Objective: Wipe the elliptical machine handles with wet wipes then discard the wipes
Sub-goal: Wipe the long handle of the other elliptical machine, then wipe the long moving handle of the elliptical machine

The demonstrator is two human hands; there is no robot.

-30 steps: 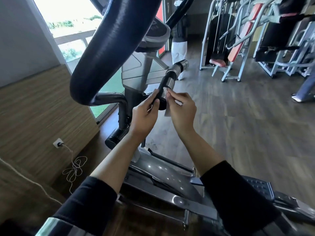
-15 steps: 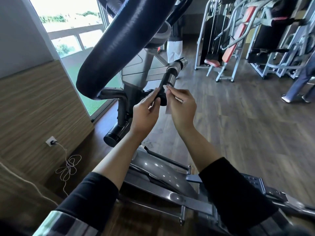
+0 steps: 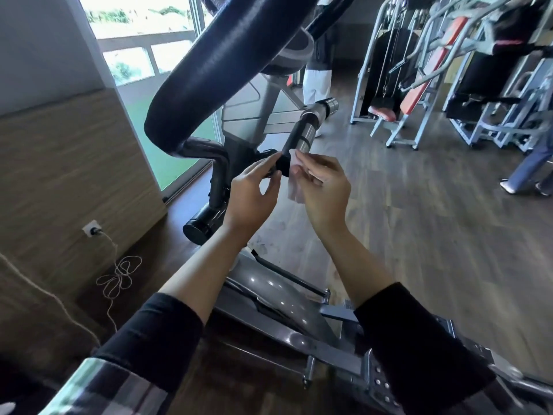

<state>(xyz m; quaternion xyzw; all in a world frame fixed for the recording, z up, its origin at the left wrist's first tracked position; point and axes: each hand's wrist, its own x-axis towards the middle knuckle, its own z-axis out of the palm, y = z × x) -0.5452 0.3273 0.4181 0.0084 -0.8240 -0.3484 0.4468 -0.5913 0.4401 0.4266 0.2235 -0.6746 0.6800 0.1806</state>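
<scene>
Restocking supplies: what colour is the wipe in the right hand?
White, slightly see-through; the wipe shows best in the head view, pinched by the right hand.

White wet wipe [image 3: 294, 182] hanging crumpled, touching black end of silver-banded handle [image 3: 302, 138], tilted up-right.
</scene>
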